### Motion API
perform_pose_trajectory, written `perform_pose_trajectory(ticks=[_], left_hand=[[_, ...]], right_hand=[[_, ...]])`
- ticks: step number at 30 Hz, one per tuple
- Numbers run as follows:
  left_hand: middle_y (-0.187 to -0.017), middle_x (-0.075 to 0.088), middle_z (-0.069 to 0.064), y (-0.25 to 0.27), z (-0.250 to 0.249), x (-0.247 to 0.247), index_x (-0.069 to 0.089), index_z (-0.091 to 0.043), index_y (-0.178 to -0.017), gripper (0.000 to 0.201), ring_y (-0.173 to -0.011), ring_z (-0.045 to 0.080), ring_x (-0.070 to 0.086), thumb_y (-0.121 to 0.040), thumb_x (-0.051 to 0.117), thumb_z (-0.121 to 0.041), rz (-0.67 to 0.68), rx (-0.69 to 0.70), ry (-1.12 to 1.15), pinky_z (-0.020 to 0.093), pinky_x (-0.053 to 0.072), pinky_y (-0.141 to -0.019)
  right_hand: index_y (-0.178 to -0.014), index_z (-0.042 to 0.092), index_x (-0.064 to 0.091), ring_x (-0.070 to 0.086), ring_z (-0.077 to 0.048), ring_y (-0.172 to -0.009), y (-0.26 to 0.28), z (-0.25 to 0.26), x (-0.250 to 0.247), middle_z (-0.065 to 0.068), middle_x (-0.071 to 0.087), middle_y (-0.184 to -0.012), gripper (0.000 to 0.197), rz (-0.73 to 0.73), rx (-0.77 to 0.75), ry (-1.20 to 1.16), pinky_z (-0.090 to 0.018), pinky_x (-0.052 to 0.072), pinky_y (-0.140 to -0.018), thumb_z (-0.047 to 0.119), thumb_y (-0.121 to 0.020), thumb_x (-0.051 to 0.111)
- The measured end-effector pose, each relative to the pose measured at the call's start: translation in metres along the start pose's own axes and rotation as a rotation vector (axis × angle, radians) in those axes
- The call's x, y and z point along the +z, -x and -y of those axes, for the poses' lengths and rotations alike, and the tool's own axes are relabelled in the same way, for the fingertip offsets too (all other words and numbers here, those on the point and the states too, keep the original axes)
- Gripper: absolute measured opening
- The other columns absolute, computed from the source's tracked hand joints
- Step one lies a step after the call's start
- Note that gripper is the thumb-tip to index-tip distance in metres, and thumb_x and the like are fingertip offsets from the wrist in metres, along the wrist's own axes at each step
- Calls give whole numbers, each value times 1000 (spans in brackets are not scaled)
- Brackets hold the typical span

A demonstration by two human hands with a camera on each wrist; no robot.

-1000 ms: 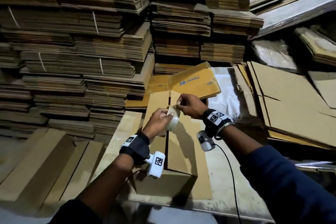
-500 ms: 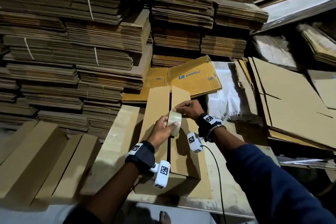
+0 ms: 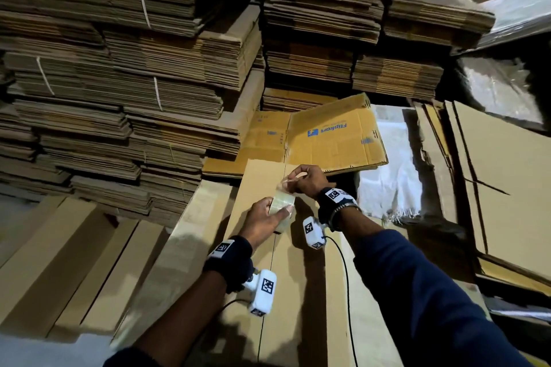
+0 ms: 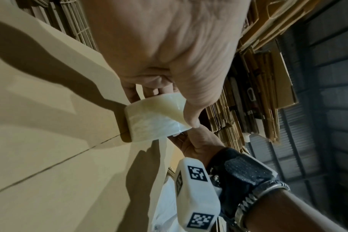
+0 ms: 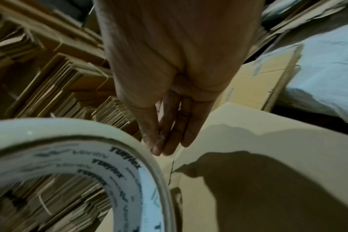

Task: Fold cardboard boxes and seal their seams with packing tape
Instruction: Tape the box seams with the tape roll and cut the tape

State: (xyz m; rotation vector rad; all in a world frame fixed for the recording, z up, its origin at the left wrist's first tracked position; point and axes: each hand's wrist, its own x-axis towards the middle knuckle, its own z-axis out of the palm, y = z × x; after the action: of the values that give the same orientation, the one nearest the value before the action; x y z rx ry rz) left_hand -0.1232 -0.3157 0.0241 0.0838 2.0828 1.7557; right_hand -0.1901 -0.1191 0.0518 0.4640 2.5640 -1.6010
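Note:
A brown cardboard box [image 3: 256, 188] lies in front of me with its two flaps closed along a middle seam [image 3: 283, 179]. My left hand [image 3: 265, 217] grips a roll of clear packing tape [image 3: 281, 202] just above the seam; the roll [image 4: 153, 117] shows with my thumb over it in the left wrist view. My right hand [image 3: 304, 182] pinches the pulled-out free end of the tape [image 3: 286, 185] near the box's far edge. In the right wrist view the roll [image 5: 89, 157] fills the lower left and the fingertips [image 5: 159, 149] are pressed together over the box [image 5: 268, 141].
Tall stacks of flattened cardboard [image 3: 134, 68] rise at the left and back. A flat printed yellow carton [image 3: 328, 134] lies just beyond the box. White plastic sheeting [image 3: 393, 176] and large cardboard sheets [image 3: 507, 182] lie to the right. Long closed boxes [image 3: 59, 262] lie at the lower left.
The raised flaps now lie flat. My right hand has drawn a short length of tape off the roll toward the far edge, and both hands have come down close to the seam.

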Motion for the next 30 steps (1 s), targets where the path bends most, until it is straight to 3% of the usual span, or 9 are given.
perform_pose_trajectory(ticks=[1, 4, 7, 10, 12, 16, 21, 26, 30], left_hand=[[-129, 72, -2, -4, -2, 1, 62, -23, -137, 89, -116, 16, 70, -69, 81, -77, -7, -3, 19, 45, 55, -104], [-115, 78, -4, -16, -18, -1, 71, -20, -122, 48, -111, 17, 73, -88, 78, -54, -8, 37, 65, 45, 55, -104], [-108, 80, -3, -30, -20, 0, 73, -19, -117, 60, -106, 20, 75, -79, 78, -65, -52, 32, 84, 48, 56, -102], [-116, 78, -1, -49, -10, 4, 70, -16, -126, 77, -111, 19, 73, -76, 77, -74, -106, 10, 103, 49, 54, -106], [-114, 79, 0, -52, -14, 5, 72, -16, -123, 69, -108, 17, 74, -80, 77, -70, -125, 10, 95, 43, 55, -104], [-97, 81, 2, -57, -26, 3, 74, -13, -112, 29, -88, 17, 76, -97, 73, -37, -118, 45, 56, 32, 59, -82], [-89, 81, -3, -57, -33, 10, 75, -15, -106, 29, -84, 13, 77, -98, 71, -43, -132, 43, -27, 31, 60, -79], [-90, 80, -1, -56, -30, 15, 73, -11, -111, 33, -81, 10, 78, -98, 71, -41, -147, 40, 7, 22, 58, -72], [-91, 80, -1, -55, -23, 17, 75, -12, -103, 33, -84, 10, 78, -97, 71, -45, -138, 39, -9, 28, 60, -78]], right_hand=[[-88, 8, 72, 74, -18, -66, -8, 4, -3, -9, 78, -74, 25, 11, -14, 15, -37, 64, -72, 2, -72, 91], [-88, 8, 71, 74, -17, -64, -43, 13, -12, -6, 77, -71, 26, -10, -52, 42, -32, 62, -64, 3, -71, 89], [-84, 20, 71, 77, -31, -79, -83, 11, -20, -9, 77, -74, 31, 2, -22, 89, -47, 65, -75, 19, -63, 94], [-85, 24, 71, 77, -35, -78, -135, -11, -15, -13, 77, -75, 42, 48, -27, 67, -54, 64, -74, 33, -53, 96], [-87, 19, 70, 75, -32, -70, -132, 4, -12, -16, 77, -76, 39, 55, -33, 63, -52, 65, -68, 26, -60, 97], [-89, 11, 68, 77, -26, -71, -143, 15, -15, -14, 77, -76, 28, 74, -29, 52, -38, 63, -69, 9, -73, 91], [-79, 10, 72, 78, -31, -76, -168, 6, -28, -15, 77, -76, 21, 47, 16, 61, -50, 65, -76, 8, -67, 89], [-86, 6, 75, 79, -28, -79, -173, 3, -22, -12, 78, -78, 19, 106, 66, 102, -45, 66, -78, 11, -76, 91], [-85, 14, 79, 69, -12, -70, -177, -2, -14, 2, 76, -75, 12, 146, 23, 354, -26, 58, -67, 21, -79, 88]])
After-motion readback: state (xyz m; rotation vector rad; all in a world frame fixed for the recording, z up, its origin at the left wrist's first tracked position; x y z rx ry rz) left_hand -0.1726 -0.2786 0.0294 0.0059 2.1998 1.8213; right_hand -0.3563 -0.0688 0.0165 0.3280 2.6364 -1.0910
